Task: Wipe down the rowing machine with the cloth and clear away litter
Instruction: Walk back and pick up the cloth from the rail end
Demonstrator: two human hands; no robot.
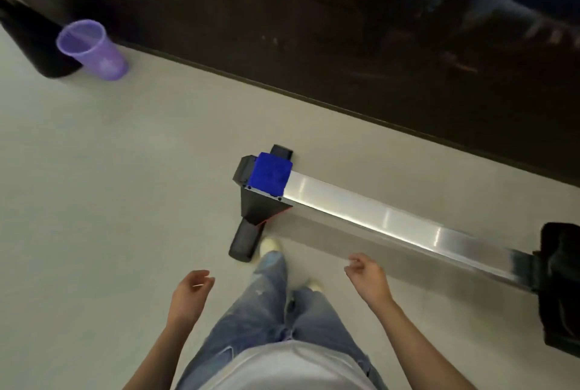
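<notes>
The rowing machine's silver rail runs from the centre of the floor toward the right edge, ending in a black foot close to my shoes. A folded blue cloth lies on the rail's near end. The black seat sits on the rail at the far right. My left hand hangs low with fingers loosely curled, holding nothing. My right hand hovers just in front of the rail, fingers apart and empty. Both hands are well short of the cloth.
A purple mesh bin stands on the pale floor at the upper left, beside a black object. A dark wall runs diagonally behind the rail. My legs in jeans fill the lower centre.
</notes>
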